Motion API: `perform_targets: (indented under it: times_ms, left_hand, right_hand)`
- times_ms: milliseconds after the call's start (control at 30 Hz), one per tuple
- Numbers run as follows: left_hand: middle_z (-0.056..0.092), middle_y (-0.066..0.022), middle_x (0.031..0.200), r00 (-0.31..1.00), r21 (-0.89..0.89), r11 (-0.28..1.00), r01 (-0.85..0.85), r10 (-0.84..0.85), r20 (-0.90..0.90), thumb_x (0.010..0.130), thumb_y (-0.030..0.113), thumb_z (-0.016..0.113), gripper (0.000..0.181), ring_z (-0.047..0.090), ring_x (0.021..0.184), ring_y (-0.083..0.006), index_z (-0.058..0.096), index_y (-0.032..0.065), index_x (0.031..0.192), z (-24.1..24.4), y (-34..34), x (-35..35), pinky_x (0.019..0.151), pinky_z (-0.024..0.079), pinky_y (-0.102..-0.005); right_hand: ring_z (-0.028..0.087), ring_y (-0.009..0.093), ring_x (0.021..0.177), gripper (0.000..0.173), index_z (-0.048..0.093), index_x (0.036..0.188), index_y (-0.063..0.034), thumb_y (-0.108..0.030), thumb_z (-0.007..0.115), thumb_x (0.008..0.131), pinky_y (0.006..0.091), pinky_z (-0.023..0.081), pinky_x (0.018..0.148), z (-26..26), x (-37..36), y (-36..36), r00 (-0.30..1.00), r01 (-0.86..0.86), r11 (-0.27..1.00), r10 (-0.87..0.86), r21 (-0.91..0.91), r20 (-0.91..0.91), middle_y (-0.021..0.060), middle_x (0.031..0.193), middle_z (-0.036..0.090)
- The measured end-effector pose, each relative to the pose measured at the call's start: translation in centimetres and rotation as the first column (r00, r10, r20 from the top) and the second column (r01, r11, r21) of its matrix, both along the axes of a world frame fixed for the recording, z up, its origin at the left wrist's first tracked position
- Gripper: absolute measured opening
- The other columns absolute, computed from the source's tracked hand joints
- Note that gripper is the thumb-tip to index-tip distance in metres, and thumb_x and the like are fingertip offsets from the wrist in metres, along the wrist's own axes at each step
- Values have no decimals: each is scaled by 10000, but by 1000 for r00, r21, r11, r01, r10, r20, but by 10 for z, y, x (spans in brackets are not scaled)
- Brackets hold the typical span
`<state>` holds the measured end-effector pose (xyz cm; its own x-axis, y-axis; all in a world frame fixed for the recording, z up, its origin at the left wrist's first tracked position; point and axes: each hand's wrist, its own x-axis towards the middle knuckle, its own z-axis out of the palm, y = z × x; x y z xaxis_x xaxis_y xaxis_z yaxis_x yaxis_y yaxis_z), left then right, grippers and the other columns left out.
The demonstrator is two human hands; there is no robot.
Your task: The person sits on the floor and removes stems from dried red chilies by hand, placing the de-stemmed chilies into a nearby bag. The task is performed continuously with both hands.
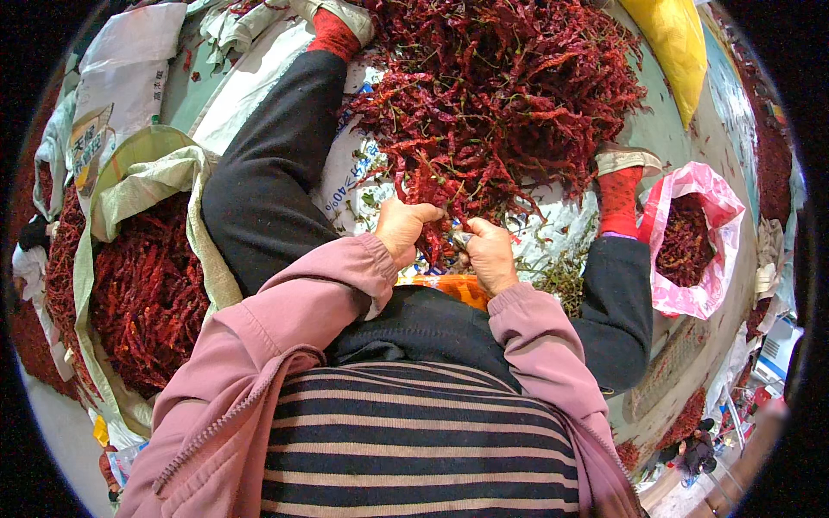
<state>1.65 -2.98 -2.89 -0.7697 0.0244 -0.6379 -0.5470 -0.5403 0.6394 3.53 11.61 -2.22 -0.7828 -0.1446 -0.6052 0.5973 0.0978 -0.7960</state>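
A big heap of dried red chili peppers (pixel 505 97) spreads from between my outstretched legs towards the top of the view. At its near edge my left hand (pixel 403 230) grips a bunch of dried chilies (pixel 427 188) with the fingers curled. Close beside it, my right hand (pixel 489 252) has thumb and fingers closed at the lower end of the same bunch; something greyish shows at the fingertips, too small to name. Under the hands lies a white printed plastic sheet (pixel 353 162) with loose stems (pixel 563 278) at the right.
An open woven sack (pixel 223 278) full of dried chilies stands at my left. On the right is a pink and white plastic bag (pixel 728 246) holding dark red pieces. A yellow bag (pixel 677 58) lies at the upper right. Parts of other people show at the rim.
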Motion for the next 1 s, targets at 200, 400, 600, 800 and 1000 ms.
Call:
perform_targets:
  times_ms: [200,400,600,800,1000]
  left_hand:
    - [600,-63,708,996,-91,996,-1,8,84,645,-53,551,196,560,613,-167,592,-11,831,4,-7,0,597,449,-301]
    - [604,-55,731,1000,-185,983,11,-9,9,652,-40,579,198,560,623,-162,596,-1,845,8,-11,-1,608,448,-296]
    - [610,-53,917,999,67,997,-29,32,-44,648,-16,680,398,577,813,-172,546,32,1019,-2,-11,3,744,453,-300]
    - [608,-61,906,996,90,993,-83,85,-27,685,35,652,329,585,798,-207,553,52,999,-10,-32,-9,707,489,-409]
    - [607,-57,782,993,-63,991,-119,120,17,661,-25,616,242,575,671,-193,581,24,895,-12,-37,-2,600,475,-346]
  right_hand:
    - [544,349,658,128,548,721,-24,-113,488,652,407,438,598,-17,-4,-9,735,4,703,480,711,-479,169,688,566]
    - [531,397,657,171,524,713,-11,-176,514,669,443,415,598,-9,-16,20,885,38,718,298,695,-357,231,675,546]
    - [555,347,670,157,533,822,-17,-133,530,715,384,432,598,-11,-3,-13,793,-54,654,487,754,-366,191,720,573]
    - [544,199,543,83,525,810,-20,-75,522,747,310,458,537,-14,10,-8,832,-229,852,422,471,-359,102,654,539]
    - [489,88,452,119,543,829,-25,-7,441,770,239,404,426,-6,13,21,995,-10,984,28,179,-96,47,633,541]
